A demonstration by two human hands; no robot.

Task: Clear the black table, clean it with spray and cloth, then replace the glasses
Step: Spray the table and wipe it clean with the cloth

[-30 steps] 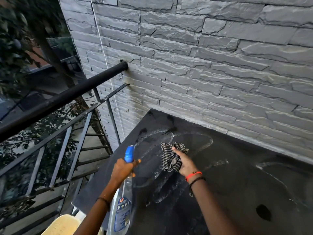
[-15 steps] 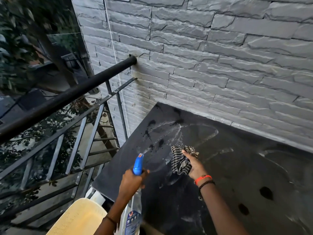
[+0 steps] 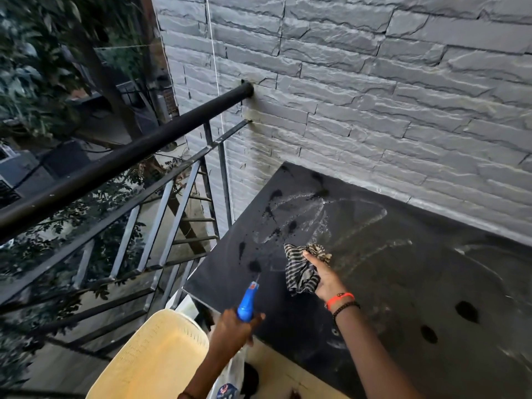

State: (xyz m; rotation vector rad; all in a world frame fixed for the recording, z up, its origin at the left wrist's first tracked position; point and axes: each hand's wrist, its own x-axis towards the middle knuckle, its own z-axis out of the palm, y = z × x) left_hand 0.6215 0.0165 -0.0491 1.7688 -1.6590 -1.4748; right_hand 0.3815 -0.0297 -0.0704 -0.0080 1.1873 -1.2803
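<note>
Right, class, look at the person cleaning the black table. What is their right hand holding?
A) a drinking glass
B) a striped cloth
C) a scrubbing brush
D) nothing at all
B: the right hand grips a striped cloth at the wet black table, while the left hand holds the spray bottle.

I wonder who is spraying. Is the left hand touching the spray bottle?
Touching. The head view shows the left hand gripping the spray bottle round its neck.
</note>
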